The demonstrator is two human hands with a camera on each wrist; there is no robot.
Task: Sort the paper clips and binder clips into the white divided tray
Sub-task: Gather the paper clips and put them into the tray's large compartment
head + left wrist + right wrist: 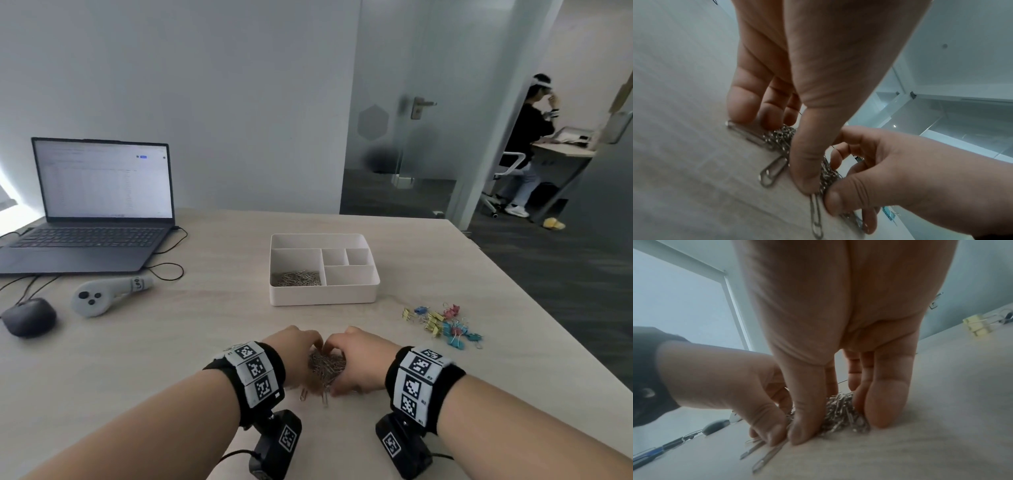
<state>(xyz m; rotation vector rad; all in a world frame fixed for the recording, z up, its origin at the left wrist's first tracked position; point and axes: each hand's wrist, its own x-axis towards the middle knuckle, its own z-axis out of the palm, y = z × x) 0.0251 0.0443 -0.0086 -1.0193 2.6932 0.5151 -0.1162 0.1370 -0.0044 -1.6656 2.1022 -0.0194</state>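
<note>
A heap of silver paper clips [326, 366] lies on the table near me. My left hand [303, 356] and right hand [349, 361] cup it from both sides, fingers curled round it and fingertips meeting at its far side. In the left wrist view, the thumb and fingers press against the heap [780, 136]. In the right wrist view, the clips [840, 412] sit between thumb and fingers. A few loose clips [303, 395] stick out at the near side. The white divided tray [323, 298] stands farther back, with paper clips [298, 278] in its front-left compartment. Coloured binder clips [445, 323] lie scattered to the right.
A laptop [96, 212] stands open at the back left, with a black mouse [29, 317], a grey controller [102, 294] and cables in front of it. The table's right edge runs diagonally past the binder clips. A person [527, 137] sits at a desk beyond the glass door.
</note>
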